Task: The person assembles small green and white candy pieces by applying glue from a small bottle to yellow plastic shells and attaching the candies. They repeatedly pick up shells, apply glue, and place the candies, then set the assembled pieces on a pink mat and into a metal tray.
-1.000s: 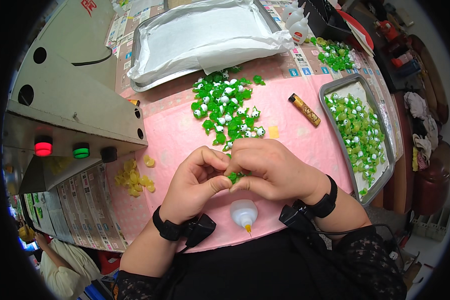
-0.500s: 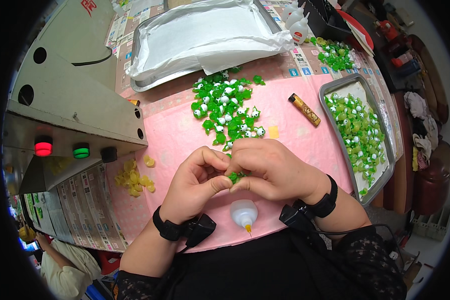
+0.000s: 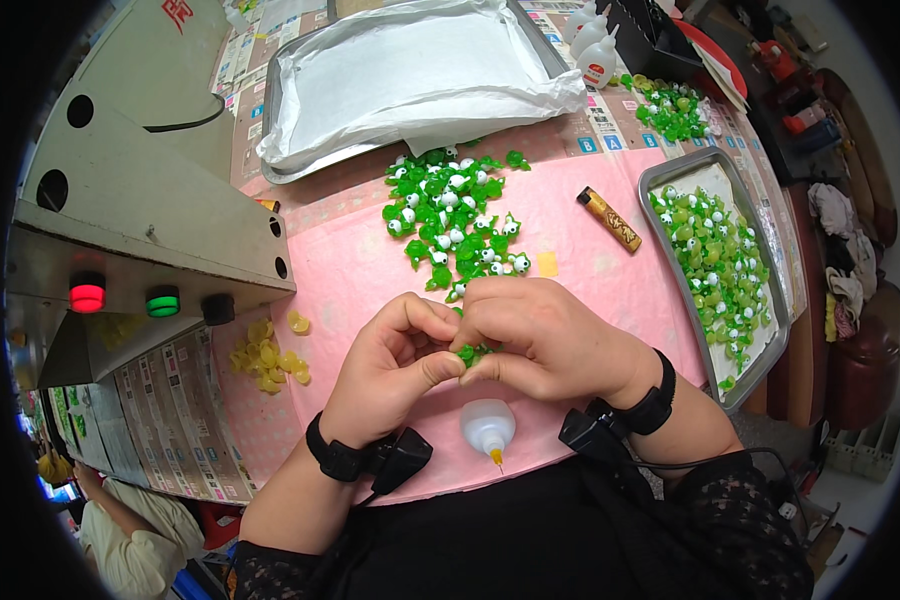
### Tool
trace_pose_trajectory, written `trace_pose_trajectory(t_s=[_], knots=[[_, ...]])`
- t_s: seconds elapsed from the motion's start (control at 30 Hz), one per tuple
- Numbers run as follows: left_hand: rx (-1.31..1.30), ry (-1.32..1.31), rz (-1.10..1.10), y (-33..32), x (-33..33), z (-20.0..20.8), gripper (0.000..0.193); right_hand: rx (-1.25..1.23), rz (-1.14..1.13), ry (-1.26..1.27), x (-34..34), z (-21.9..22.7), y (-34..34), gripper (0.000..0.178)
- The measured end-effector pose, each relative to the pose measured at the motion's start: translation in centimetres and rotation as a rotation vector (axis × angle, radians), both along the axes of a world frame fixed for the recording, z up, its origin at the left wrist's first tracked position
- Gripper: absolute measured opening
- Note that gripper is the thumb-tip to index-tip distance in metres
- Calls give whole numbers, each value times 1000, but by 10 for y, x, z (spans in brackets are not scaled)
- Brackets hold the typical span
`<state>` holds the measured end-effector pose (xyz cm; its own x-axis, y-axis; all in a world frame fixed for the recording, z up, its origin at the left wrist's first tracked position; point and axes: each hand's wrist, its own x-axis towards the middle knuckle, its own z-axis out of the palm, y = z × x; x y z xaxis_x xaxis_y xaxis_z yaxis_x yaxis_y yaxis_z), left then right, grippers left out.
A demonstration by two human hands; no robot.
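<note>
Head view: above the pink counter (image 3: pixel 340 262), the left hand (image 3: pixel 395 350) and right hand (image 3: pixel 540 335) pinch a green piece (image 3: pixel 469 354), both in a close grip of thumb and fingers. From that piece, a green-and-white pile (image 3: pixel 452 205) lies at twelve o'clock, yellow pieces (image 3: pixel 267 356) at nine, a tray (image 3: pixel 754 380) near three, a bottle (image 3: pixel 487 424) at six.

The small green piece (image 3: pixel 471 355) is bright and slightly shiny. It is held at the thumb tips, between the left hand (image 3: pixel 392 348) and the right hand (image 3: pixel 540 335). Fingers cover most of it, so its full shape and its tilt cannot be told.
</note>
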<state>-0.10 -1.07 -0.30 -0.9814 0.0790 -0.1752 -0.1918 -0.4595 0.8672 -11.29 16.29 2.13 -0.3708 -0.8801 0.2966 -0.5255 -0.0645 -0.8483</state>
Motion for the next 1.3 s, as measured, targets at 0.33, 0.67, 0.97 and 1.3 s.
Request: trace_pose_trajectory(t_s=[0.33,0.67,0.97,1.3], knots=[[10,6,-2,0,-1,0,26,-6,5,17,-1,0,0,18],[96,-98,91,-3,-4,-1,26,-11,-193,142,8,-2,-7,25],[51,-95,77,-3,-4,1,26,-2,-186,128,8,-1,-7,30],[86,-89,69,-6,-3,-4,24,-15,-183,119,8,-2,-7,26]])
